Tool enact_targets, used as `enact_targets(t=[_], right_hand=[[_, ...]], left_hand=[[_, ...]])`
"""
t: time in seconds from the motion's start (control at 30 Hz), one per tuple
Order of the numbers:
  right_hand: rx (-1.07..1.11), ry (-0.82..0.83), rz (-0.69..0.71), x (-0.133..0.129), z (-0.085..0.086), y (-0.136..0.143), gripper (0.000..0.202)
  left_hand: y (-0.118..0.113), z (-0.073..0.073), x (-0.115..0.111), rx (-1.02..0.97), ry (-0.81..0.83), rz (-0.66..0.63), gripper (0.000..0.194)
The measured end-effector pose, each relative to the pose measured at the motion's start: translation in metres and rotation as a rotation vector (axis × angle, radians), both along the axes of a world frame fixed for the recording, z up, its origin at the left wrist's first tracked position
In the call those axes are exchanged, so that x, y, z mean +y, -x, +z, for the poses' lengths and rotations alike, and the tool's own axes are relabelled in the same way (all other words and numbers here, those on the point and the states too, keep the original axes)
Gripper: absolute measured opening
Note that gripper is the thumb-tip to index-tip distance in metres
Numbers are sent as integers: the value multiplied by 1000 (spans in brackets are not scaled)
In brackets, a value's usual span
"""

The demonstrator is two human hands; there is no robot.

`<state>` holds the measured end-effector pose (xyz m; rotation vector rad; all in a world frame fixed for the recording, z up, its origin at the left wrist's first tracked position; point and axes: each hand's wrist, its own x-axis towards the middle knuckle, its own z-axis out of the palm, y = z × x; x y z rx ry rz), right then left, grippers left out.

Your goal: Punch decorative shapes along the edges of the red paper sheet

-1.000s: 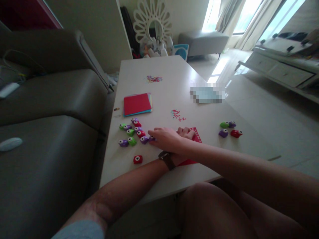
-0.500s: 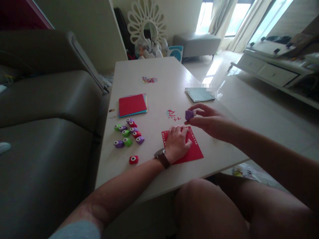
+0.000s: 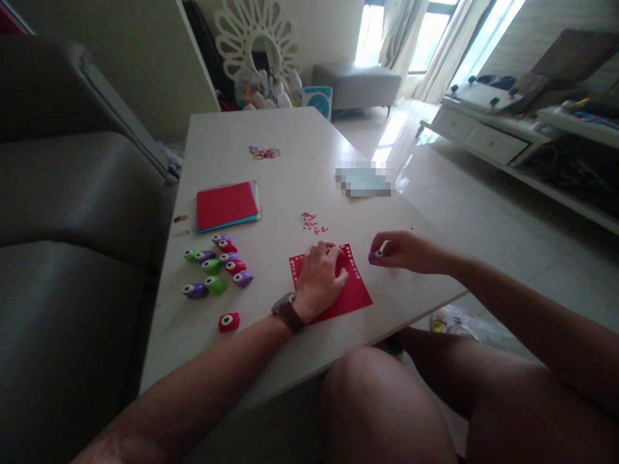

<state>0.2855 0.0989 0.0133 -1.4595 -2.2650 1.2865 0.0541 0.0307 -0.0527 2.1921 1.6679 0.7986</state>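
Observation:
A red sheet of paper point(image 3: 356, 293) with small holes punched along its edges lies near the table's front edge. My left hand point(image 3: 319, 277) rests flat on it, fingers spread, covering its middle. Just right of the sheet, my right hand point(image 3: 399, 251) pinches a small purple paper punch point(image 3: 373, 258) slightly above or on the table; I cannot tell which. Small red and blue punched bits point(image 3: 313, 224) are scattered beyond the sheet. To the left sits a cluster of purple, green and red paper punches point(image 3: 215, 285), with a single red punch point(image 3: 229, 321) nearer to me.
A stack of coloured paper point(image 3: 227, 206), red on top, lies at the table's left. Farther back is a pile of multicoloured bits point(image 3: 264, 153). A pale blue sheet point(image 3: 365, 180), partly blurred, lies at the right edge. A sofa point(image 3: 62, 309) flanks the table's left side.
My right hand with the purple punch has come down and toward me, from beyond the red sheet's corner to its right side. My left hand stays on the sheet. The view has shifted right.

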Motion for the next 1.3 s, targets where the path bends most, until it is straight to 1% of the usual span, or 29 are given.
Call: enact_targets(t=[0.1, 0.17, 0.47, 0.73, 1.1, 1.3], right_hand=[[-53, -13, 60, -1, -3, 3, 26], [-74, -25, 74, -1, -3, 6, 24], [-78, -34, 44, -3, -5, 8, 29], [-160, -59, 81, -2, -9, 12, 29], [-157, -50, 116, -4, -8, 13, 26], [-154, -50, 129, -4, -10, 13, 26]], left_hand=[[1, 1, 1, -40, 15, 3, 25], [1, 1, 1, -81, 19, 5, 26], [0, -1, 3, -183, -5, 18, 26], [-1, -5, 4, -181, -40, 23, 27], [0, -4, 4, -165, -38, 19, 26], [0, -3, 4, -154, -36, 21, 26]])
